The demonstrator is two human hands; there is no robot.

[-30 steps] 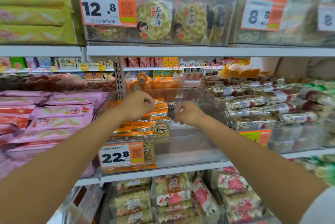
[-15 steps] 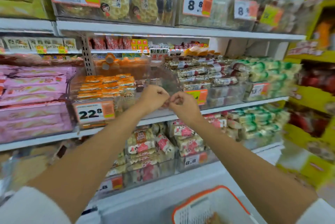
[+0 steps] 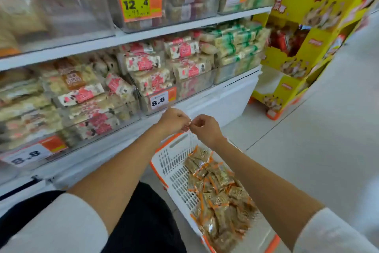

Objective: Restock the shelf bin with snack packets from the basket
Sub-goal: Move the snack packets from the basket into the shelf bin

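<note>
The setting is a shop aisle: white steel shelving point(image 3: 143, 34) carrying clear plastic bins, a pale tiled floor point(image 3: 328, 129), and a yellow cardboard display stand point(image 3: 297, 62) at the far right. The fingers point(image 3: 184, 118) of both hands are curled narrow, and the tips of the left hand point(image 3: 174, 119) and right hand point(image 3: 205, 127) meet in mid-air. Neither hand holds a packet. Whether something small is pinched between the tips cannot be told. The hands hover just above the far rim of the white slotted plastic basket with orange trim point(image 3: 172, 162), which stands on the floor beside the white base plinth point(image 3: 221, 99) of the shelving. This position probably keeps the stock close below the working shelf. The clear snack packets with orange sealed edges point(image 3: 217, 191) lie loose in a heap along the basket's right side and far end, and none has been lifted yet. The blurred clear shelf bin point(image 3: 67, 6) at upper left shows orange only at its far left, so it is probably the bin to fill. The nearer bins of pink-and-white wrapped bars point(image 3: 151, 80), tagged with a white and orange price label point(image 3: 159, 100), are already full to their fronts. The space above the basket is open. The shelf lips overhang the lifting path on the left, so a loaded hand should rise clear of them before moving inward.
</note>
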